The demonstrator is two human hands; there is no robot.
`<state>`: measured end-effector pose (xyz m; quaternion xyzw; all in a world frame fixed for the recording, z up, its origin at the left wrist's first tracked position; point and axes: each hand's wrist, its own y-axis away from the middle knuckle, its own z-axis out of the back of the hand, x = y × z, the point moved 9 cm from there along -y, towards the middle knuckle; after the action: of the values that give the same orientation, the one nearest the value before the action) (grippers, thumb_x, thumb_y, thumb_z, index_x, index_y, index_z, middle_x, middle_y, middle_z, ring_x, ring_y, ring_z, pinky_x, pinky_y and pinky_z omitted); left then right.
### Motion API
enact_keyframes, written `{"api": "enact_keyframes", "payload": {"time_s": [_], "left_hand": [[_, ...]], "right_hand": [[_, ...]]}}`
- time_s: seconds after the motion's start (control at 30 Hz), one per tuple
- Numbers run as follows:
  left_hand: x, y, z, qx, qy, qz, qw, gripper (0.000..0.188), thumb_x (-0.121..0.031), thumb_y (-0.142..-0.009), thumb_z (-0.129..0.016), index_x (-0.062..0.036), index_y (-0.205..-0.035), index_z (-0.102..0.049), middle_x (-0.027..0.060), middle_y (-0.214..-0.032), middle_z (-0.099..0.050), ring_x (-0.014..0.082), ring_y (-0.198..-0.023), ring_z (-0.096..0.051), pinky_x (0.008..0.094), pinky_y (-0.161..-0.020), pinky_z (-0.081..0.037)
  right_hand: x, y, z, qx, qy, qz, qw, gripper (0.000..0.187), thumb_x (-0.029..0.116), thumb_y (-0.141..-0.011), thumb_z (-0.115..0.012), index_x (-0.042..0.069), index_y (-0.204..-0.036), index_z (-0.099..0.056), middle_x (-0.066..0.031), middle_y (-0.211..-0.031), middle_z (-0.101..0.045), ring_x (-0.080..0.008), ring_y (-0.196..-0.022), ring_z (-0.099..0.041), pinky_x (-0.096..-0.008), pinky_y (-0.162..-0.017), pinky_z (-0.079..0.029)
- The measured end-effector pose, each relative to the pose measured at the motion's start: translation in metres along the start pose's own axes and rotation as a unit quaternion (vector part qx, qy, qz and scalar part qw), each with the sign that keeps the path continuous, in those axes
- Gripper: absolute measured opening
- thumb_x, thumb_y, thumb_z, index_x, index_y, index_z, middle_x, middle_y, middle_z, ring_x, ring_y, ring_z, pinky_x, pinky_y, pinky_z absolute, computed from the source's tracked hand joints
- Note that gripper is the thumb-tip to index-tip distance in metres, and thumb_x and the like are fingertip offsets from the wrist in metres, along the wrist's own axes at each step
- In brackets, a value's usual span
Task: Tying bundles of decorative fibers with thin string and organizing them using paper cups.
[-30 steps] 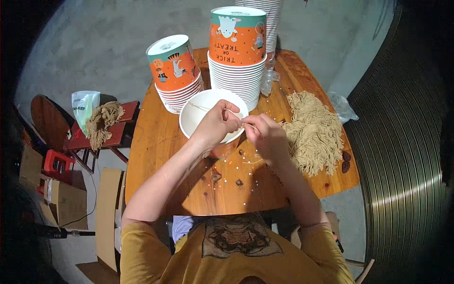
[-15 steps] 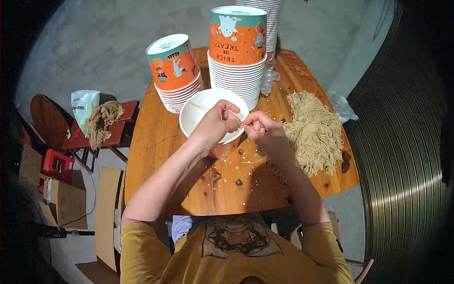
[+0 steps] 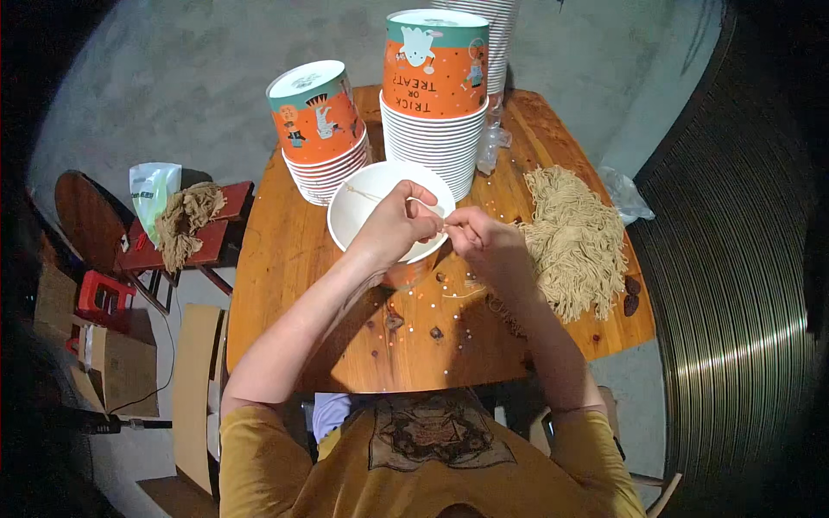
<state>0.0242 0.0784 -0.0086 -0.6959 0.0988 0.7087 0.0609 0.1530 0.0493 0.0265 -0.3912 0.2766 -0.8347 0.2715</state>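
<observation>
A paper bucket (image 3: 347, 221), white inside and orange outside, stands upright on the wooden table in front of me. Over its right side, my left hand (image 3: 393, 226) pinches a thin tan string (image 3: 363, 194), which trails across the bucket's opening to its far-left rim. My right hand (image 3: 486, 243) is closed in a pinch on the same string, just beside the left fingertips. The exact spot between the fingers is too small to make out. Right of that hand lies a large heap of tan strings (image 3: 574, 246).
Upside-down bucket stacks, one short (image 3: 318, 121) and one tall (image 3: 434, 69), stand behind the bucket. Small white and orange beads (image 3: 410, 329) are scattered on the wooden table (image 3: 285, 285). A red bench (image 3: 186, 229) with more strings is at left; a corrugated shutter (image 3: 734, 328) at right.
My right hand has shifted very slightly, its fingertips now closer against the left ones. The bucket and my left hand stay in place.
</observation>
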Motion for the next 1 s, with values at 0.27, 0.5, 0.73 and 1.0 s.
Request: {"api": "enact_keyframes", "payload": {"time_s": [0.27, 0.5, 0.73, 1.0], "left_hand": [[0.000, -0.001, -0.001, 0.011, -0.087, -0.036, 0.995, 0.029, -0.001, -0.082, -0.061, -0.0028, -0.106, -0.046, 0.0026, -0.082, -0.058, 0.0089, -0.076, -0.054, 0.0230, -0.068, -0.044], [-0.004, 0.001, -0.006, 0.021, -0.054, -0.026, 0.998, 0.027, -0.001, -0.082, -0.062, -0.0033, -0.105, -0.047, 0.0026, -0.082, -0.058, 0.0090, -0.076, -0.054, 0.0227, -0.069, -0.044], [0.000, -0.001, -0.003, 0.027, -0.072, -0.016, 0.997, 0.030, -0.001, -0.082, -0.062, -0.0035, -0.107, -0.046, 0.0015, -0.080, -0.056, 0.0095, -0.076, -0.054, 0.0223, -0.069, -0.044], [-0.009, 0.008, -0.016, 0.067, -0.160, -0.056, 0.983, 0.030, -0.004, -0.085, -0.061, -0.0029, -0.111, -0.045, -0.0008, -0.084, -0.051, 0.0069, -0.079, -0.049, 0.0214, -0.069, -0.042]], "right_hand": [[-0.039, 0.012, -0.037, 0.176, -0.375, -0.350, 0.840, 0.016, 0.021, -0.085, -0.059, 0.006, -0.086, -0.058, 0.0019, -0.057, -0.051, -0.0107, -0.045, -0.048, -0.0241, -0.044, -0.041], [-0.046, 0.016, -0.034, 0.156, -0.478, -0.358, 0.787, 0.016, 0.020, -0.087, -0.058, 0.005, -0.089, -0.059, 0.0046, -0.062, -0.051, -0.0028, -0.051, -0.043, -0.0187, -0.044, -0.034], [-0.035, 0.006, -0.020, 0.091, -0.228, -0.166, 0.955, 0.010, 0.012, -0.083, -0.062, 0.003, -0.085, -0.058, 0.0029, -0.062, -0.053, -0.0028, -0.052, -0.044, -0.0214, -0.048, -0.038], [-0.043, 0.010, -0.021, 0.055, -0.211, -0.188, 0.958, 0.010, 0.011, -0.080, -0.064, 0.004, -0.082, -0.058, -0.0003, -0.059, -0.051, -0.0053, -0.052, -0.046, -0.0232, -0.049, -0.040]]}}
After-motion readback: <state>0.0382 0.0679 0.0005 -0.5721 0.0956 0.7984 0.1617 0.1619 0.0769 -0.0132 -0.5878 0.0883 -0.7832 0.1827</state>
